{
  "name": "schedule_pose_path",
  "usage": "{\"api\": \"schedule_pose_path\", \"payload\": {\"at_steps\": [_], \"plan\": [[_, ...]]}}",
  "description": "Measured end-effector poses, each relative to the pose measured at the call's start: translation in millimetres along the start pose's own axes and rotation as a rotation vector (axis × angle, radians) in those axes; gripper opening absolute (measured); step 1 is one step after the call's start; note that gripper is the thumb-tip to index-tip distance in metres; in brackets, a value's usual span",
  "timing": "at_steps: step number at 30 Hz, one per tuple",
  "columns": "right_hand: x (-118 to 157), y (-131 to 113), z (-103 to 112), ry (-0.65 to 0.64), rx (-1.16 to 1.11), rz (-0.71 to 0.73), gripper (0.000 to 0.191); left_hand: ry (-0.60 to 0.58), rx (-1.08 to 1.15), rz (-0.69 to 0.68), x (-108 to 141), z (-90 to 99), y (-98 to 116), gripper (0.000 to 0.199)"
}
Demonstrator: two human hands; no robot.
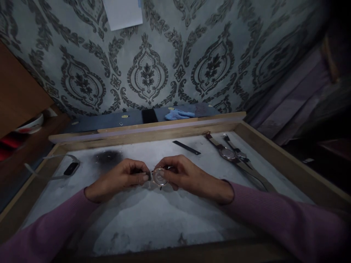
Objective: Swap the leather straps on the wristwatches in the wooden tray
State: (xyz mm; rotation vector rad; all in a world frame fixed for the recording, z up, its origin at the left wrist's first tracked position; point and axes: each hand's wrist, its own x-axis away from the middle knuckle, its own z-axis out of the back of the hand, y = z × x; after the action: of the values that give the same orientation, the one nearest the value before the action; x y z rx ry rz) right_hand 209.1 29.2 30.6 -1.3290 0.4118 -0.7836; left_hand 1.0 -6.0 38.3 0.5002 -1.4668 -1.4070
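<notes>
My right hand [175, 171] grips a round watch case [159, 176] with a shiny rim, thumb across its face. Close beside it on the left, my left hand [134, 174] is closed in a pinch. A small dark bit shows at its fingertips, too small to name, and I cannot tell whether it touches the case. Both hands are above the pale board inside a wooden frame. Beyond them lies a flat black strip [186, 147]. Towards the right rest a watch with a strap [228, 154] and a smaller watch [241, 155] against it.
A smartwatch with a light band [71, 168] lies at the left. The wooden frame [263, 157] has raised sides around the white board [153, 226]. Behind its back edge is a blue cloth [179, 114], below the patterned wall. An orange-brown cabinet [19, 87] stands at the left.
</notes>
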Motion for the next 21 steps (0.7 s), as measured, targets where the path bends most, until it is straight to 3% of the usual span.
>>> {"api": "schedule_pose_path", "payload": {"at_steps": [10,21], "plan": [[0.4,1.1,-1.1,0.01,0.004,0.012,0.022,0.001,0.013,-0.077,-1.8,2.1,-2.6,0.019],[2.5,3.9,-1.2,0.064,0.217,0.173,0.024,0.022,-0.013,-0.06,-1.1,0.6,2.0,0.021]]}}
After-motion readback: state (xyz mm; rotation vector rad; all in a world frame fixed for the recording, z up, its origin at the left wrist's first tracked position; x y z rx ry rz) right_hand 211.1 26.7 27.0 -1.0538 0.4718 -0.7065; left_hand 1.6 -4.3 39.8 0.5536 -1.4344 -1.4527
